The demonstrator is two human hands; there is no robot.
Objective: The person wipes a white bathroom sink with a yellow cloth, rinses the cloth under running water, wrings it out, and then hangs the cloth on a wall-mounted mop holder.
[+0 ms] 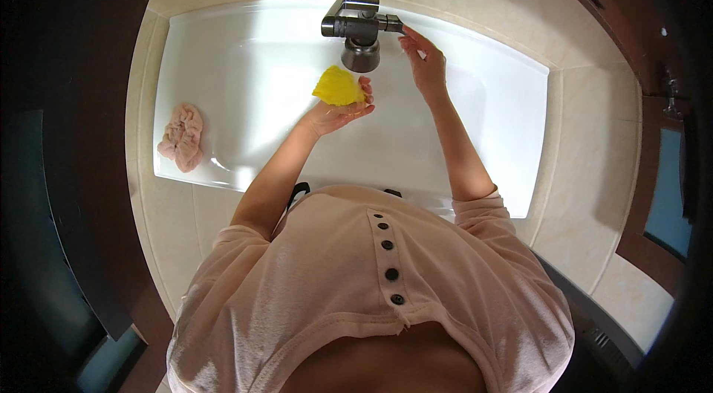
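My left hand (337, 119) is palm up below the faucet's spout head (361, 56), with a crumpled yellow cloth or sponge (336, 86) in it. Wet glints show on the palm; whether water is running is hard to tell. At the right side of the dark metal faucet (356, 29), the fingertips of my right hand (430, 67) are on its lever handle (391, 23). Both hands are over a white basin (490, 131).
A fuzzy pink scrunchie-like band (182, 138) lies on the basin's left ledge. Beige tile (593, 142) surrounds the basin. Dark brown cabinet panels (92, 142) stand at the left, with more dark woodwork at the right. My body covers part of the basin's near edge.
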